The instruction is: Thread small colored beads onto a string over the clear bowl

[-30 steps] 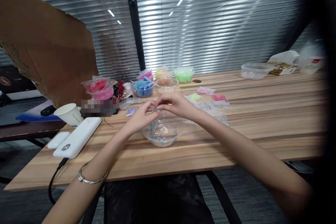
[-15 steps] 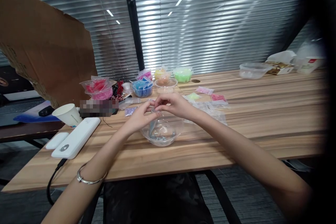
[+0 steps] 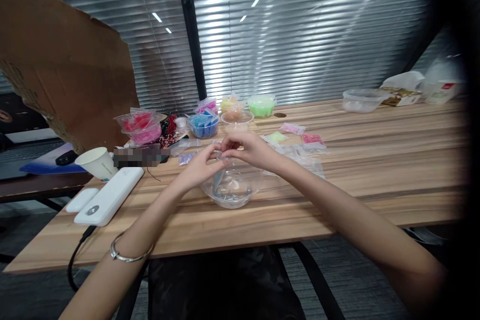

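Above a clear round plastic bowl (image 3: 234, 201), my left hand (image 3: 205, 162) and my right hand (image 3: 247, 151) meet with their fingertips together. Both are closed in a pinch on the top of a small clear plastic bag (image 3: 219, 179) with bluish-grey contents, which hangs down into the bowl. Some bluish-grey bits lie on the bowl's bottom. Beyond my hands stands a clear tub (image 3: 237, 119). A small bag of purple beads (image 3: 186, 158) lies left of my hands.
Tubs of blue packets (image 3: 203, 126), green beads (image 3: 261, 105) and pink packets (image 3: 140, 127) stand at the back. Small bags (image 3: 312, 139) lie to the right. A paper cup (image 3: 96, 163) and a white power bank (image 3: 109, 197) are at left, a lidless tub (image 3: 363, 101) far right.
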Action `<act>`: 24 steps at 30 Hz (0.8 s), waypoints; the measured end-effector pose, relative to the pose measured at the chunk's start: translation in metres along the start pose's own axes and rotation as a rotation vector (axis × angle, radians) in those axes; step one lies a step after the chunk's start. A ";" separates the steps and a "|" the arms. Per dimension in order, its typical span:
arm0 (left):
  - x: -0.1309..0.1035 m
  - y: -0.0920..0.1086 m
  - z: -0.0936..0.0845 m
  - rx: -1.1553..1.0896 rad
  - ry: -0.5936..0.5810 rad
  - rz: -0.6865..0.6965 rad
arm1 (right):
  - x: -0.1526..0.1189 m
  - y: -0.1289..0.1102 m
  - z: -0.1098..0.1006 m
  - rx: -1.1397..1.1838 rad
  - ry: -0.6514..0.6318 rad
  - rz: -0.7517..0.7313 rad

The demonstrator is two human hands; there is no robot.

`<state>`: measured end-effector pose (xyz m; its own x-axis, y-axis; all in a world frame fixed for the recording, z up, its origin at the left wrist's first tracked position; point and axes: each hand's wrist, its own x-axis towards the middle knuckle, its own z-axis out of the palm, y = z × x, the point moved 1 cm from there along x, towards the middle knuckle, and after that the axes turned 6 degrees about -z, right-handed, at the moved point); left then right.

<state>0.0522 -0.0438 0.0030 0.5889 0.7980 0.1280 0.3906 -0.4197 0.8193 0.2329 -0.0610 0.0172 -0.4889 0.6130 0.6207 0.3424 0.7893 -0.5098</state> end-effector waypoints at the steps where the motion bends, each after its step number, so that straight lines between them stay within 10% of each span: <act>1: 0.000 0.001 0.000 0.012 -0.001 0.001 | 0.000 0.000 0.000 -0.003 0.001 0.005; 24: 0.002 -0.003 0.000 -0.033 0.005 0.025 | 0.000 0.002 -0.001 0.025 -0.019 -0.064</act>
<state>0.0526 -0.0413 0.0007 0.5949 0.7894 0.1514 0.3518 -0.4250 0.8340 0.2343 -0.0592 0.0165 -0.5241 0.5605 0.6413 0.2903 0.8254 -0.4842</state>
